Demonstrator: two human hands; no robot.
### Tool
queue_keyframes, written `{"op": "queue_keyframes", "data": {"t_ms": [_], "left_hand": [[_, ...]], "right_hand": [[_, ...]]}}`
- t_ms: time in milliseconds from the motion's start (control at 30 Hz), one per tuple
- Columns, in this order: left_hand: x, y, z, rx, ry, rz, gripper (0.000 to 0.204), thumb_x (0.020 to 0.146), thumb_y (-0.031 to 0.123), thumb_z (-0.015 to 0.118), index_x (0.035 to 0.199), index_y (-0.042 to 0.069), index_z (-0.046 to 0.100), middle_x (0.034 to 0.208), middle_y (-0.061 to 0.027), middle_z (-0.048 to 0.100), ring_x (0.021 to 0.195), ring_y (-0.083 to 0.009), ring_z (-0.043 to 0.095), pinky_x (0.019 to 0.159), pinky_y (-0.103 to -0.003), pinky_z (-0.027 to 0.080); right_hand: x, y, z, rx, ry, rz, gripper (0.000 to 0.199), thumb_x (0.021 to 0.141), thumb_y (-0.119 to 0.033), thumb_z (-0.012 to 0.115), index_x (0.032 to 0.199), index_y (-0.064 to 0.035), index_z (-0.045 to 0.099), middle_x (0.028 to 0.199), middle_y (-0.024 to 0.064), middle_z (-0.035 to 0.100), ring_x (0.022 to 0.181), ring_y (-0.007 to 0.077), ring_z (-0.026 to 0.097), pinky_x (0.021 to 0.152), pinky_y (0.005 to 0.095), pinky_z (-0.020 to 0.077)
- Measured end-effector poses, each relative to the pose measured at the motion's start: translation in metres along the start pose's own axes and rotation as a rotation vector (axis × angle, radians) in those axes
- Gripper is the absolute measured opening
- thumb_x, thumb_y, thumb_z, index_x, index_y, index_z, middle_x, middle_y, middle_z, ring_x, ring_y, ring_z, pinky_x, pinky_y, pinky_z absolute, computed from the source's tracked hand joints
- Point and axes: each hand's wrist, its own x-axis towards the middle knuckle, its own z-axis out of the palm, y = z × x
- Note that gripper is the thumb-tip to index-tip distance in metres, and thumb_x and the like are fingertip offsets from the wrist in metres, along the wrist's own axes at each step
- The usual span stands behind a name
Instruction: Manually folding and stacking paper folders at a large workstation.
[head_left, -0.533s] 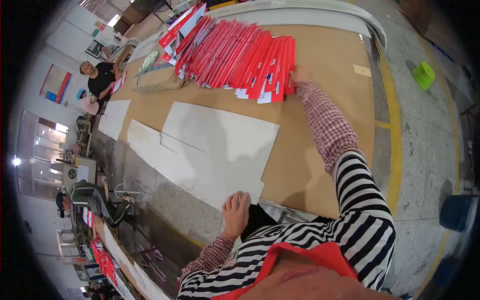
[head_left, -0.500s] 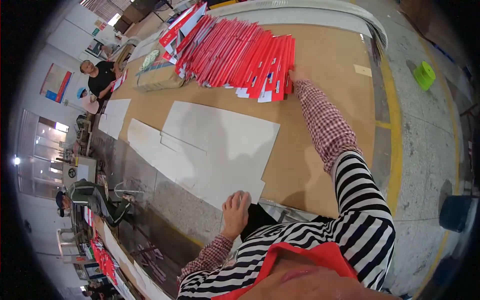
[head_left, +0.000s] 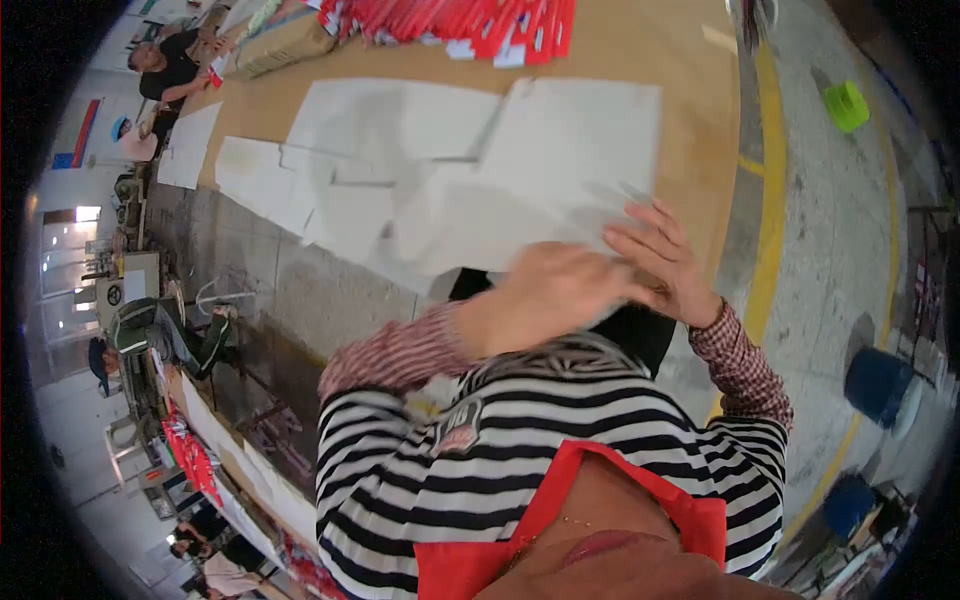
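Large white cardboard sheets (head_left: 560, 150) lie on a brown table (head_left: 690, 80). My left hand (head_left: 545, 292), blurred by motion, has its fingers curled at the near edge of the closest sheet. Right beside it, my right hand (head_left: 660, 255) rests on the same edge with fingers spread. The two hands touch each other just in front of my striped shirt. The sheet's near part under the hands looks smeared with motion.
A row of red flat packs (head_left: 470, 18) and a cardboard box (head_left: 285, 45) lie at the table's far side. Another person (head_left: 170, 65) in black works at the far left. On the floor to the right are a yellow line (head_left: 770, 200), a green basket (head_left: 847, 105) and blue bins (head_left: 880, 385).
My right hand has drawn back from the red packs to the near edge of the white sheet. My left hand has joined it there. The view has tilted down towards my body.
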Motion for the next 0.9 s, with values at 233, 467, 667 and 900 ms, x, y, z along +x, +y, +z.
{"op": "queue_keyframes", "data": {"t_ms": [233,467,667,900], "left_hand": [[-0.003,-0.007,0.131,0.000,-0.331,0.017,0.091,0.059,0.025,0.078,0.138,0.009,0.036,0.145,-0.0145,0.029,0.128,-0.0309,0.035,0.097,-0.051,0.033],[0.001,-0.041,0.154,-0.195,-0.146,0.136,0.058,0.063,0.000,0.065,0.120,0.005,0.052,0.124,-0.0128,0.052,0.108,-0.0272,0.048,0.088,-0.040,0.039],[0.031,-0.041,0.160,-0.699,-0.143,-0.702,0.035,0.070,0.002,0.063,0.105,0.005,0.061,0.094,-0.0068,0.062,0.094,-0.0242,0.054,0.080,-0.034,0.043],[0.005,-0.017,0.165,0.045,-0.031,0.039,0.059,0.080,0.028,0.065,0.131,0.007,0.043,0.126,-0.0076,0.050,0.109,-0.0270,0.048,0.094,-0.052,0.035]], "right_hand": [[-0.182,0.014,-0.044,-0.564,-0.136,0.482,0.061,0.061,0.002,0.062,0.119,-0.0152,0.061,0.130,0.0048,0.055,0.129,0.0318,0.039,0.109,0.0514,0.0209],[-0.221,0.008,-0.044,-0.386,-0.115,0.531,0.068,0.058,-0.001,0.070,0.123,-0.0149,0.058,0.130,0.0069,0.052,0.114,0.0292,0.050,0.094,0.0424,0.0397],[-0.186,0.041,-0.033,0.080,0.258,1.268,0.060,0.066,-0.009,0.073,0.123,-0.0109,0.055,0.117,0.0137,0.056,0.098,0.0263,0.057,0.085,0.0353,0.0454],[-0.128,0.036,0.023,-0.329,0.056,0.431,0.052,0.083,-0.041,0.062,0.128,-0.0183,0.054,0.143,0.0119,0.038,0.135,0.0330,0.029,0.109,0.0514,0.0204]]}}
